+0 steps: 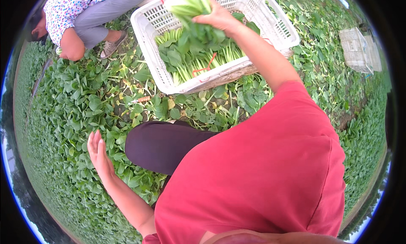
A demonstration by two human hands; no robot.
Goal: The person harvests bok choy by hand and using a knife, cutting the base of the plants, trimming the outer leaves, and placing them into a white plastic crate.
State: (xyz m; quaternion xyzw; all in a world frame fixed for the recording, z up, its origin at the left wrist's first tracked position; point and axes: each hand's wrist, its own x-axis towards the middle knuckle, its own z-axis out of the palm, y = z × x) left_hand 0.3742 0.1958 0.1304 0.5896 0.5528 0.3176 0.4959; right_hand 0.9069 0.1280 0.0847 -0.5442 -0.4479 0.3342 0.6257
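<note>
My right hand point(220, 19) grips a bunch of leafy greens point(190, 6) with pale stalks, held over a white plastic crate point(149, 58). The leaves of this bunch hang down, slightly blurred, towards the contents. Inside the crate lie more greens point(187, 65), packed with their pale stalks towards the sides. A red tie point(206, 66) crosses the near side. To the lower left, my left hand point(101, 157) is raised above the growing plants point(76, 117), its fingers extended and nothing in it.
A knife with an orange handle point(144, 99) lies among cut leaves in front of my dark-trousered knee point(152, 145). At the upper left another person point(76, 22) crouches by the plants. More white crates point(356, 50) stand on the ground at the far right.
</note>
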